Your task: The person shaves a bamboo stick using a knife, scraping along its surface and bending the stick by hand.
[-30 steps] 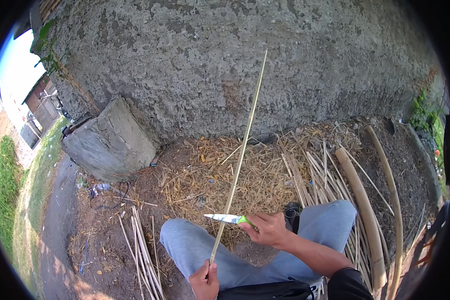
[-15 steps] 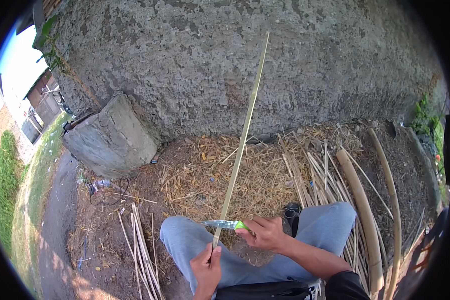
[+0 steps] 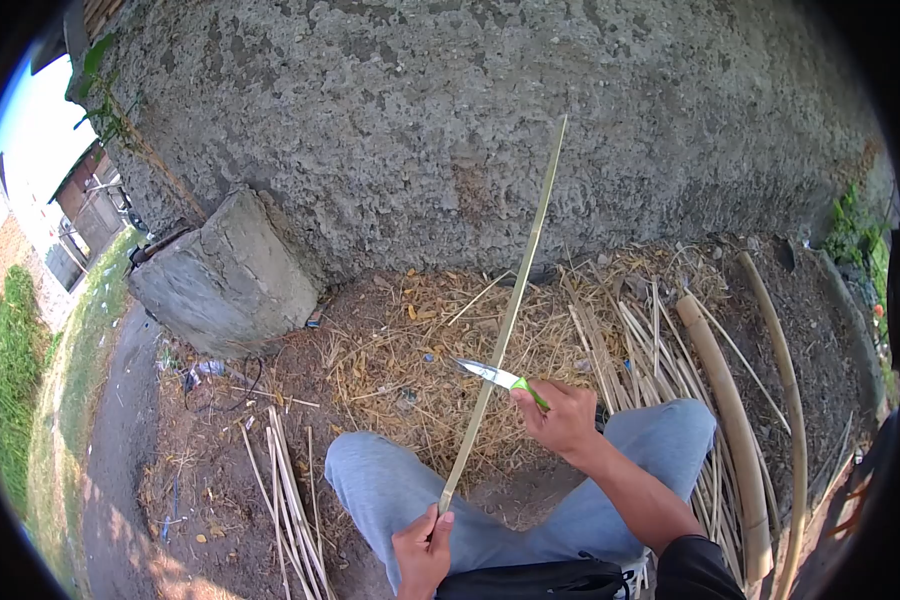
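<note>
A long, thin bamboo strip (image 3: 527, 265) rises from my lap, its far end slanting up in front of the wall. My left hand (image 3: 422, 548) pinches its lower end between thumb and fingers, close to my left knee. Gripped in my right hand (image 3: 562, 415) is a knife (image 3: 490, 374) with a green handle and a shiny blade. The blade lies across the strip around its lower middle, pointing left.
Split bamboo strips (image 3: 286, 500) lie on the ground at left, with more strips (image 3: 660, 350) at right beside a thick bamboo pole (image 3: 725, 420). A rough wall (image 3: 450, 120) stands ahead, with a concrete block (image 3: 232, 275) at its foot. Dry shavings (image 3: 390, 345) cover the soil.
My right hand and the knife have moved up along the strip, away from my left hand. The strip's far end has dropped and shifted right.
</note>
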Demonstrator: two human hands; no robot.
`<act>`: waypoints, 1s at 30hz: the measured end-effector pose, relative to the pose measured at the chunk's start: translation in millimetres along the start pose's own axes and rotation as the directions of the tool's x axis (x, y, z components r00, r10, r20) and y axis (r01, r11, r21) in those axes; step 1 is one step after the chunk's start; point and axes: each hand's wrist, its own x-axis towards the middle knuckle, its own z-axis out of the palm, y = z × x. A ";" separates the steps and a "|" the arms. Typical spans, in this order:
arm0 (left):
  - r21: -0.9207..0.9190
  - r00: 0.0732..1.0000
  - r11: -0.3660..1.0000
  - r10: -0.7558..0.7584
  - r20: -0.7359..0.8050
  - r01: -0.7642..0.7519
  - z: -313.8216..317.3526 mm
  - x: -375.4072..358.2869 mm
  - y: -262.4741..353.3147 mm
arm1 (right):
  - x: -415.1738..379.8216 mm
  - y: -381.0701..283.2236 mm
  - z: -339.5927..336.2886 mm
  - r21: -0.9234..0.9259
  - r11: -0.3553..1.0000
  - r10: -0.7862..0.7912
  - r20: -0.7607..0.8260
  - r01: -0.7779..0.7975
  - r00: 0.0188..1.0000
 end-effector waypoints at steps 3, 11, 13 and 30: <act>0.019 0.996 0.996 -0.086 -0.030 0.086 -1.3 -7.5 2.6 | -1.9 -2.9 -4.1 -0.009 0.999 -0.034 -0.003 0.034 0.999; 0.016 0.996 0.996 -0.082 -0.023 0.083 -22.1 -23.6 -1.6 | 1.2 10.6 0.8 0.008 0.999 -0.038 -0.099 0.039 0.994; 0.013 0.997 0.997 -0.081 -0.007 0.081 -24.4 -23.0 -0.5 | 0.8 7.0 -1.8 -0.024 1.000 -0.022 -0.051 0.021 0.998; 0.086 0.989 0.996 -0.025 0.145 0.012 -67.7 -64.7 -8.5 | 27.9 67.3 -14.2 -0.118 0.983 0.113 -0.223 -0.142 0.968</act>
